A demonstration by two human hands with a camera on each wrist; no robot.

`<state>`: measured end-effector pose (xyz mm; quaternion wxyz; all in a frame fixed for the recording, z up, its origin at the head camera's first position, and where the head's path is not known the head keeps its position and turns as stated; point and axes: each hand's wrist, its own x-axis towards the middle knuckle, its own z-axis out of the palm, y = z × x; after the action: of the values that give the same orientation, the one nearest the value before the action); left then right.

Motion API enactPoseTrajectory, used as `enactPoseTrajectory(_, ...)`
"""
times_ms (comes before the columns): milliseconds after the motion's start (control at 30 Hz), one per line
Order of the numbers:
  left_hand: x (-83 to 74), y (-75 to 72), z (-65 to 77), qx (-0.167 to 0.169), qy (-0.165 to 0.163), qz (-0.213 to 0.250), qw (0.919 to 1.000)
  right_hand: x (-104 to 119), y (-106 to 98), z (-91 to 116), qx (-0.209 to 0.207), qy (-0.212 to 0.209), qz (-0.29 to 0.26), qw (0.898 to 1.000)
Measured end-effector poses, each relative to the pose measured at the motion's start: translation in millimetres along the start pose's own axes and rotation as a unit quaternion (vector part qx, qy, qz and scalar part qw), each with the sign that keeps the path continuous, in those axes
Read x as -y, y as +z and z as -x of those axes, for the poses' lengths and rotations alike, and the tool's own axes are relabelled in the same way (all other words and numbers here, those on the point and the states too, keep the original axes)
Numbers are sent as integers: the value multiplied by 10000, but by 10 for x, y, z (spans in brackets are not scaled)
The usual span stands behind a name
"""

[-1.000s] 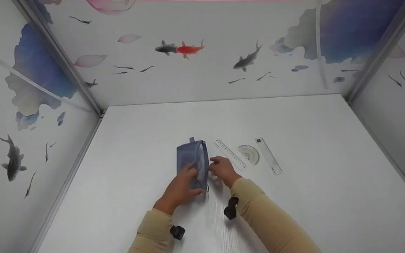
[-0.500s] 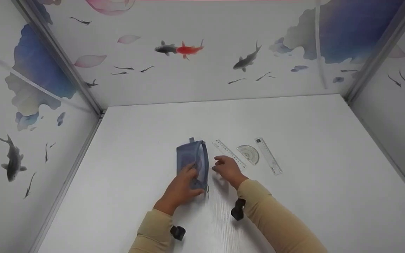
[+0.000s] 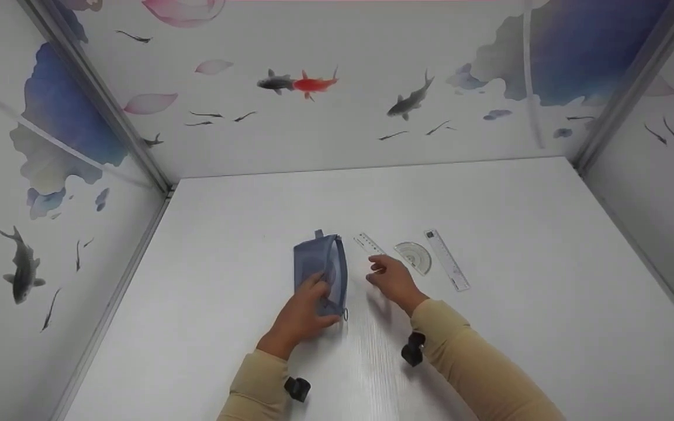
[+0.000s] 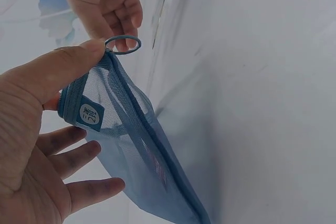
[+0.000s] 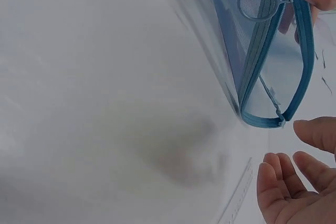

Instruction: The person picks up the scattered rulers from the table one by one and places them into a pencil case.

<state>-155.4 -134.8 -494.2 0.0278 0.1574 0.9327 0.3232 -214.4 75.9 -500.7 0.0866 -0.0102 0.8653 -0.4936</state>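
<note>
A blue mesh zip pouch (image 3: 308,257) stands at mid-table with its zipped mouth gaping towards the right. My left hand (image 3: 299,316) holds its near end, the thumb (image 4: 58,66) by the pull ring and the other fingers loosely spread. The ring-shaped zip pull (image 5: 240,4) hangs at that end. My right hand (image 3: 394,279) hovers right of the pouch, fingers loosely bent, holding nothing. It covers the lower part of a clear ruler (image 3: 367,241). Beside that lie a clear protractor (image 3: 414,258) and a second clear ruler (image 3: 448,260).
The white table (image 3: 243,222) spreads around the pouch. Printed panels stand at its back and sides, the back panel (image 3: 337,134) painted with fish. Each sleeve has a small black camera (image 3: 412,349) at the wrist.
My right hand has drawn away from the pouch mouth, moving right over the nearer ruler and hiding more of it. The left hand and pouch have stayed put.
</note>
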Motion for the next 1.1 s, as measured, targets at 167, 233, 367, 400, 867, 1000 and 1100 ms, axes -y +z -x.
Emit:
enactPoseTrajectory(167,-1,19,1,-46,-65,9,10000,-35,-93,33,-1,-59,209,9998)
enactPoseTrajectory(233,-3,23,2,-31,-95,-18,9999,-50,-130,47,-12,-139,248,9996)
enactPoseTrajectory(367,-6,29,6,-15,-105,-57,9999,-84,-215,63,-18,-244,318,9992)
enactPoseTrajectory(400,-8,28,7,-15,-114,-49,9999,-97,-235,64,-24,-272,333,9991)
enactPoseTrajectory(867,-13,8,26,-29,-42,54,10000,-233,-511,102,-166,-161,483,9986)
enactPoseTrajectory(1000,-10,12,27,-11,-72,62,10000,-277,-569,125,-271,-227,549,9979)
enactPoseTrajectory(1100,-12,13,31,17,-93,39,9999,-313,-598,144,-297,-285,689,9968)
